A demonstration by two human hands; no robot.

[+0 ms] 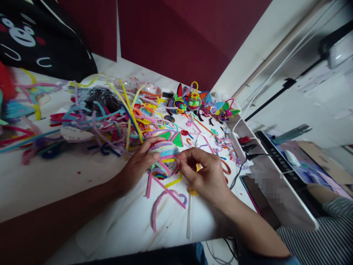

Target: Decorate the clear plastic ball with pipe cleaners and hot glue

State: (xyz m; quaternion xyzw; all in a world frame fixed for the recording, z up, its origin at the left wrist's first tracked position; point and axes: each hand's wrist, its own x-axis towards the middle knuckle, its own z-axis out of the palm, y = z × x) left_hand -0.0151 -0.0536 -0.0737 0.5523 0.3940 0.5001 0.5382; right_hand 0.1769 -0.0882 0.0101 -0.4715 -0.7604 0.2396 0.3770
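A ball wrapped in striped pipe cleaners [162,151] rests on the white table, in pastel pink, blue, white and purple with a small rainbow arch low on its front. Two green, pink-edged ear shapes [177,139] stand at its far side. My left hand [142,160] is closed round the ball's left side, thumb on its front. At the ball's right side, my right hand [204,173] pinches the end of a pink pipe cleaner [171,157] lying across the front. Part of the ball is hidden by my fingers. Under my right hand a clear stick [189,217] shows.
A tangled heap of pipe cleaners [110,123] covers the left and back. Several finished colourful ball figures [193,102] stand at the back. A phone [259,200], cables and a power strip [244,140] lie right. A person's striped sleeve [340,206] shows at the right edge.
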